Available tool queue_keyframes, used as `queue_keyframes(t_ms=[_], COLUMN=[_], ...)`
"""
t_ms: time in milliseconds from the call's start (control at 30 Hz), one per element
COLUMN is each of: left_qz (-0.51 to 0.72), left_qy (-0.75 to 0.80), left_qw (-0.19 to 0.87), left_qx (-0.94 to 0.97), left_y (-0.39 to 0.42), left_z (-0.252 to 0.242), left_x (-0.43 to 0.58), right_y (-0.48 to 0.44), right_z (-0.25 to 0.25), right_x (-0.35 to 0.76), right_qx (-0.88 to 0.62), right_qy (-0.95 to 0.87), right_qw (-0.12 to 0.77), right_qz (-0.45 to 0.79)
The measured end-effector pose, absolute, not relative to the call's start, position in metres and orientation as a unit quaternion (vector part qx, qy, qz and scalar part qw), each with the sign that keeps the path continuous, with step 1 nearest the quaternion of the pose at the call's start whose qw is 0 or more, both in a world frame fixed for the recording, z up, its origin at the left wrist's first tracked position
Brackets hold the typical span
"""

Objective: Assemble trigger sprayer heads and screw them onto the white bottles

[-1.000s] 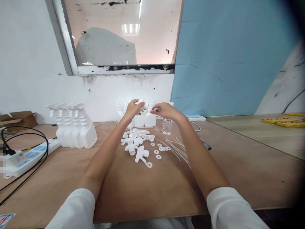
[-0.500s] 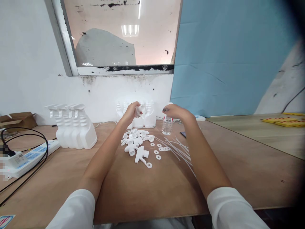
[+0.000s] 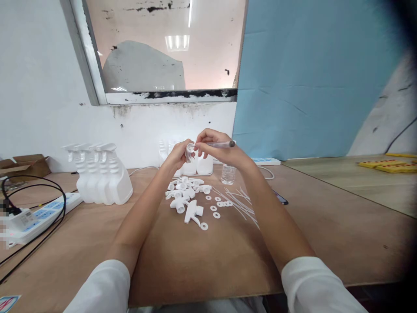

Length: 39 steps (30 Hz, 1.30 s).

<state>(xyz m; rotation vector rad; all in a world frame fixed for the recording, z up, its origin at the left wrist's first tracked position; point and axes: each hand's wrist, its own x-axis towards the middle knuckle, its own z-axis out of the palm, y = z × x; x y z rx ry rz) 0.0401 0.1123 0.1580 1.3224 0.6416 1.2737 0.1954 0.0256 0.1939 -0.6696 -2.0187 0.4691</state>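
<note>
Above the table, my left hand (image 3: 177,156) is closed around a white spray trigger head (image 3: 189,152), its round collar facing right. From the right, my right hand (image 3: 213,138) grips a clear pen (image 3: 223,144) with a dark end, its other end directed at the collar; whether the tip touches is hidden by my fingers. Below the hands lies a pile of white trigger heads (image 3: 182,191). Several flat white washers (image 3: 216,214) and thin white tubes (image 3: 239,204) are spread to the right of the pile.
Assembled spray bottles (image 3: 104,182) stand at the left; more white bottles (image 3: 204,165) stand by the wall. A clear bottle (image 3: 228,175) is partly behind my right hand. A power strip (image 3: 45,217) with black cables, a phone (image 3: 280,198) and yellow trays (image 3: 391,166) lie around.
My right hand has moved left from the clear bottle to the trigger head, and the pen now shows in it. My left hand stays nearly in place with the trigger head.
</note>
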Motion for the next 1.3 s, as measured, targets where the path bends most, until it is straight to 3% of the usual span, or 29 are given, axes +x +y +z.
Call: queue_keyframes(t_ms=[267, 800, 1133, 1300], left_qz=[0.559, 0.578, 0.611, 0.604], left_qy=[0.283, 0.293, 0.290, 0.309], left_qw=[0.551, 0.519, 0.457, 0.426], left_qx=[0.551, 0.557, 0.577, 0.598], left_y=[0.116, 0.107, 0.108, 0.105], left_z=[0.159, 0.162, 0.160, 0.162], left_x=[0.041, 0.043, 0.046, 0.043], right_y=[0.036, 0.047, 0.049, 0.058], right_z=[0.188, 0.185, 0.181, 0.179], right_x=[0.202, 0.206, 0.202, 0.205], right_qx=[-0.298, -0.263, -0.249, -0.286], right_qy=[-0.817, -0.817, -0.857, -0.819], right_qw=[0.491, 0.503, 0.450, 0.487], right_qz=[0.055, 0.104, -0.021, 0.095])
